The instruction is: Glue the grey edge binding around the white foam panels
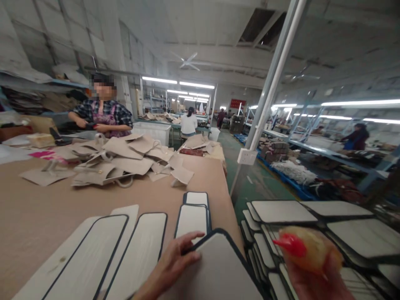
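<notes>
My left hand (173,264) grips the left edge of a pale panel (218,266) with a dark border and rounded corners, the fingers and thumb on either side of that edge. In my right hand (308,277) is a yellowish, see-through squeeze bottle (312,250), its red nozzle (290,245) pointing left. The bottle is at the right, in front of stacked panels, and somewhat blurred. More dark-edged panels lie on the table to the left, among them a long panel (137,246) and a smaller panel (192,221) just beyond my left hand.
A heap of beige bag pieces (125,154) covers the far part of the brown table (212,179). Stacked panels (284,211) fill the right side. A metal post (265,96) with a socket box (247,156) rises beside the table. A co-worker (106,110) stands across at the left.
</notes>
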A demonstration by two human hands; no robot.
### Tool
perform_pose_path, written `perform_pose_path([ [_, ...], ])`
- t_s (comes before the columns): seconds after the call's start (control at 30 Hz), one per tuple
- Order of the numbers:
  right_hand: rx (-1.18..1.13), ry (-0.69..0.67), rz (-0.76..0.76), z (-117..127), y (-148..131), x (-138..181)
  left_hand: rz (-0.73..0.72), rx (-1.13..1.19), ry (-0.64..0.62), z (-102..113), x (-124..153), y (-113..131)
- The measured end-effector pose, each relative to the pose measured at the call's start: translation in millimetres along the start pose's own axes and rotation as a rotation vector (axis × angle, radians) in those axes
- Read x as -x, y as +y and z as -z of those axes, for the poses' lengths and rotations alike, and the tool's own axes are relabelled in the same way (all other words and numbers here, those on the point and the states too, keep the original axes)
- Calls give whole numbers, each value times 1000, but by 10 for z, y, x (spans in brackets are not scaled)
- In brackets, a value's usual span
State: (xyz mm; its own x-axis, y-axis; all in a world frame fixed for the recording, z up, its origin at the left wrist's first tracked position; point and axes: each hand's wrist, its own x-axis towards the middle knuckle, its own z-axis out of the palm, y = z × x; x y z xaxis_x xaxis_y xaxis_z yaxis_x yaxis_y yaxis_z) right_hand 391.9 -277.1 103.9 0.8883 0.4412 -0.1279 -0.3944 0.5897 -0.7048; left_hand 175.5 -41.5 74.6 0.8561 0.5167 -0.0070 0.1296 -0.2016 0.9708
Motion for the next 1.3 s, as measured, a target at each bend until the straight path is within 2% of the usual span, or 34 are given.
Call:
perform_pose_path([
  [0.07, -2, 34, 168, -185, -144, 94, -132, -76, -117, 17, -3, 310],
  [0.13, 58, -19, 238, -354, -289, 183, -190, -189, -255, 42, -19, 586],
  [0.23, 165, -143, 238, -457, -465, 232, -217, -368, -454, 63, 0, 884],
  [0.33, 212, -332, 224, -436, -556, 175, -209, -451, -617, 74, 52, 1076],
  [0.47, 240, -566, 152, -424, -564, 91, -197, -458, -746, 84, 132, 1263],
  [0.57, 273, -687, 88, -470, -535, 101, -179, -413, -815, 71, 211, 1376],
  [0.67, 298, -746, 42, -530, -500, 155, -144, -363, -884, 42, 296, 1455],
  [0.87, 285, -834, -40, -664, -436, 260, -77, -294, -895, 17, 396, 1485],
  [1.17, 321, -851, -62, -738, -391, 275, -47, -274, -957, 35, 449, 1500],
  [1.3, 333, -845, -37, -764, -363, 286, -34, -255, -940, 56, 462, 1484],
])
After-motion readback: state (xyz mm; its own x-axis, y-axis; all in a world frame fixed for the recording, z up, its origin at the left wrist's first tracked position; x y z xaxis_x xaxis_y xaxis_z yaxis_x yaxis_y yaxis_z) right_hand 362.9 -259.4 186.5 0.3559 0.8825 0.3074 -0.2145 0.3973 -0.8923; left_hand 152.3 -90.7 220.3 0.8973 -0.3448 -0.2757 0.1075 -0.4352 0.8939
